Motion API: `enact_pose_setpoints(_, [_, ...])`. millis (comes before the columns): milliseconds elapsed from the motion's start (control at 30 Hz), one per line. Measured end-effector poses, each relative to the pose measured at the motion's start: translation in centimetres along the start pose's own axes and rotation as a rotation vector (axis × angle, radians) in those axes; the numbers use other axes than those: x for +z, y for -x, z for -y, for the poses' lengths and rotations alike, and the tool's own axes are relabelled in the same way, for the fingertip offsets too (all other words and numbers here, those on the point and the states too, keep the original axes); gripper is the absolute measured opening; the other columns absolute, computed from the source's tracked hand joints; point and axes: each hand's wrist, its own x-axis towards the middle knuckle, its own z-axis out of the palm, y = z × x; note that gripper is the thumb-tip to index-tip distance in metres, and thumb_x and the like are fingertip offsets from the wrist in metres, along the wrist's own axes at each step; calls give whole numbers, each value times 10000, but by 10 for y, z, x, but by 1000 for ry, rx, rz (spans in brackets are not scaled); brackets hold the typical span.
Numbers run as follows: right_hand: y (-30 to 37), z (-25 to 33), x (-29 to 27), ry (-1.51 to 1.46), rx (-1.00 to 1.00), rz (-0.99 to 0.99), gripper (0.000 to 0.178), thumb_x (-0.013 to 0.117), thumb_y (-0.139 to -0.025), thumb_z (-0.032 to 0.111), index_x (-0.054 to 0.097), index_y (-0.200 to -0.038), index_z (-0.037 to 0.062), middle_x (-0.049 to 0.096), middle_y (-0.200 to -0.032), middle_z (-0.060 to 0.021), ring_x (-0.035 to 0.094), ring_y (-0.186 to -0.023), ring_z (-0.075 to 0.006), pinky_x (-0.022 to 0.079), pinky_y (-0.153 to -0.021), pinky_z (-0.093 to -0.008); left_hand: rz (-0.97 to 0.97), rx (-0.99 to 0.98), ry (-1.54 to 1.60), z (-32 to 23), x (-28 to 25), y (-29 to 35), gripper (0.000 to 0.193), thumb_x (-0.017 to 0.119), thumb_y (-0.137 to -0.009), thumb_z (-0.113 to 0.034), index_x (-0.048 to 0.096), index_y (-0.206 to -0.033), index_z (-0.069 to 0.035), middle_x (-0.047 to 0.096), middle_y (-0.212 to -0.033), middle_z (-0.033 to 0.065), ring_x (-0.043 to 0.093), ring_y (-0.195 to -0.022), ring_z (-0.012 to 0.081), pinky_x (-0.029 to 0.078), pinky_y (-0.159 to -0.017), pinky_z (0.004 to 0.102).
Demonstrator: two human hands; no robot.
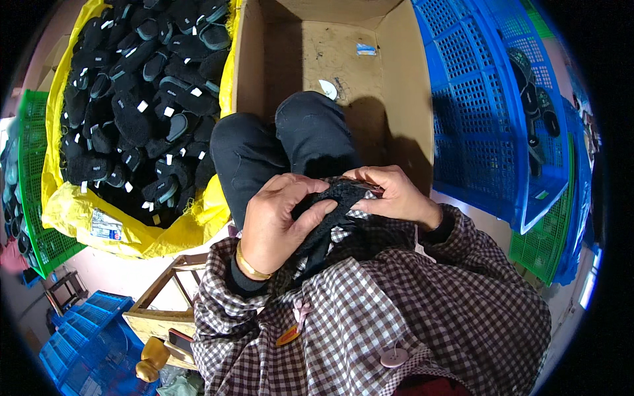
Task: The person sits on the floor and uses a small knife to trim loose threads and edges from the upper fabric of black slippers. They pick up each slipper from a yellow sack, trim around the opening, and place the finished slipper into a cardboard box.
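Over my lap, both hands pinch a black fleecy slipper upper (344,194) with a dark smooth edge along its top. My left hand (274,214), with a gold bangle at the wrist, has its thumb and fingers closed on the near left side of the piece. On the opposite side, my right hand (398,196) grips the edge between thumb and fingers. Part of the upper is hidden by my fingers. To the left, a yellow woven sack (129,246) holds a heap of similar black fleecy uppers (135,119) with small white tags.
A deep cardboard box (403,86) stands beyond my knees, with a white scrap (328,89) and a small blue packet (365,49) inside. Blue plastic crates (469,119) rise on the right. At lower left are a wooden stool (155,320) and a blue crate (92,343).
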Motion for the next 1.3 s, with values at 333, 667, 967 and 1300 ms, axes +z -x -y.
enact_pose_setpoints(333, [13,-7,6,-27,207,-49,455,686,-866,266,546,-1202,-6,663,-992,-156,657,-910,-181,511,-768,-305,-38,-53,-172,15,23,-11,185,700,-848,-124,579,-802,9,575,-699,119,559,-617,244,446,-585,317])
enact_pose_setpoints(667, [-4,28,-22,588,43,-113,365,605,-894,404,550,-809,54,608,-639,-141,617,-583,-326,447,-513,-414,-6,-63,-111,22,19,-21,163,651,-875,-109,541,-812,-7,536,-757,130,532,-657,298,432,-596,341])
enact_pose_setpoints(967, [-26,37,-25,744,-57,-3,455,614,-859,465,547,-673,55,511,-517,-113,540,-477,-308,417,-481,-403,-13,-93,-87,25,17,-23,146,624,-891,-102,539,-819,-8,525,-754,131,527,-662,305,422,-595,352])
enact_pose_setpoints(1300, [-37,38,-24,779,-38,89,461,598,-874,454,536,-621,74,483,-479,-75,525,-439,-252,401,-446,-370,-56,-54,-97,25,19,-21,141,627,-887,-90,533,-823,-6,515,-746,131,514,-640,301,419,-584,347])
